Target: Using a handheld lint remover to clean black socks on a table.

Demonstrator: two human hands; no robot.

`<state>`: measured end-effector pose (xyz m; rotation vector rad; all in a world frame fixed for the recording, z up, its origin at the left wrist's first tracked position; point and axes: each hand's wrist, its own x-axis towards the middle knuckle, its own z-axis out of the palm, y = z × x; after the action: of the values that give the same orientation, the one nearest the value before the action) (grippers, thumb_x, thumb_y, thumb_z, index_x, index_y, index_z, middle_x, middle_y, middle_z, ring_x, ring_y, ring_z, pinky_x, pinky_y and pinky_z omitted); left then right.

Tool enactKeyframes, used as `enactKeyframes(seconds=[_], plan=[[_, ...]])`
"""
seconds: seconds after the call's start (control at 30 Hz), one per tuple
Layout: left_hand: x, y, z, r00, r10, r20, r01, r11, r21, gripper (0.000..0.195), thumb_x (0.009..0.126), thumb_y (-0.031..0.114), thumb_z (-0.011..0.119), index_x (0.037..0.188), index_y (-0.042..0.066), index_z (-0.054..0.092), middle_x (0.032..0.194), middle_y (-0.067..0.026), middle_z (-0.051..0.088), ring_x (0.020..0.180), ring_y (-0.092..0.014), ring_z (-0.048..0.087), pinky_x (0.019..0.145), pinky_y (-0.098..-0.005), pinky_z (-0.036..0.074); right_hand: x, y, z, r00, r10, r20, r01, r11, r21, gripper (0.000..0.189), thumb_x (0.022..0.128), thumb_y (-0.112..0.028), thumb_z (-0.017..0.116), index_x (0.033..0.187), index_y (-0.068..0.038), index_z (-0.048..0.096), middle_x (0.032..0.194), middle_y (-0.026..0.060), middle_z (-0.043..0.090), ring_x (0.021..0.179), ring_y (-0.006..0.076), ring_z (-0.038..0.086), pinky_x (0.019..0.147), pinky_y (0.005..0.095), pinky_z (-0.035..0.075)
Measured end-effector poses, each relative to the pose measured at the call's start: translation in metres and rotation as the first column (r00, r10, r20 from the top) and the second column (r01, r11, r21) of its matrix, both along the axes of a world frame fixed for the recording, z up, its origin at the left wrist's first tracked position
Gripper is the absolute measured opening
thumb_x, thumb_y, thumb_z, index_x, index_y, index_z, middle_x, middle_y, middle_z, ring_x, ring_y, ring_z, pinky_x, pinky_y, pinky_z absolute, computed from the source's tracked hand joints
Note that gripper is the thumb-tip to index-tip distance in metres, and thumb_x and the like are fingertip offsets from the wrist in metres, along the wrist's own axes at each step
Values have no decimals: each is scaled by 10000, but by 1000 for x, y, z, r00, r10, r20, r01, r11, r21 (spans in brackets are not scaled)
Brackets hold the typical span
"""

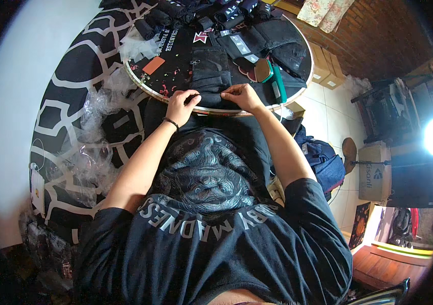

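A folded length of black cloth, seemingly a garment (210, 72), lies near the front edge of a round table (146, 88). Its near end is bunched in narrow folds. My left hand (182, 105) pinches the left corner of that end between thumb and fingers. At the opposite corner, my right hand (245, 96) pinches the cloth in the same way. Just right of the cloth lies a green handheld device (279, 85) with a gold-coloured plate, probably a small garment iron. The far end of the cloth reaches towards other black garments.
Rolled dark garments (226, 13) crowd the far side. Flat black garments with printed labels (241, 44) lie at right. Left are translucent sheets (138, 47) and an orange card (154, 65). Clear plastic bags (94, 164) cover the patterned rug; a blue bag (321, 160) sits right.
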<state>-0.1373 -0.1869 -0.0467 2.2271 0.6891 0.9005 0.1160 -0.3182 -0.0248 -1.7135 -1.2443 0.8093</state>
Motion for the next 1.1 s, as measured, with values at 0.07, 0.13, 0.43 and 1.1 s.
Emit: enactKeyframes(seconds=[0.07,0.13,0.43,1.1], plan=[[3,-2,-1,1000,19,2,-19,1000,-20,264,975,361,763,1081,121,797,979,-117,770,980,-306,701,854,-414,555,9,7,-4,997,21,79,-19,999,-33,328,887,-303,883,1041,-16,842,949,108,824,855,169,756,827,329,594],[9,-4,3,998,55,37,-53,998,-36,233,974,333,754,1018,108,794,942,-113,781,958,-302,715,841,-416,558,17,14,-10,999,45,21,-44,998,-33,318,887,-292,883,1036,-14,842,952,109,824,856,167,755,827,329,595],[23,-21,11,962,257,91,-270,940,207,88,914,201,725,984,159,759,1052,-42,729,1104,-327,643,992,-477,493,18,30,10,993,101,55,-86,971,-221,274,893,-220,890,1055,-6,835,993,62,818,891,123,730,843,280,580],[27,10,23,965,-67,-252,195,828,526,336,953,303,743,1228,114,700,1223,-31,697,1188,-253,609,1021,-438,474,-47,-3,27,727,-108,678,-263,869,420,458,751,-186,893,1165,-74,731,1136,117,774,1119,339,725,1020,430,554]])
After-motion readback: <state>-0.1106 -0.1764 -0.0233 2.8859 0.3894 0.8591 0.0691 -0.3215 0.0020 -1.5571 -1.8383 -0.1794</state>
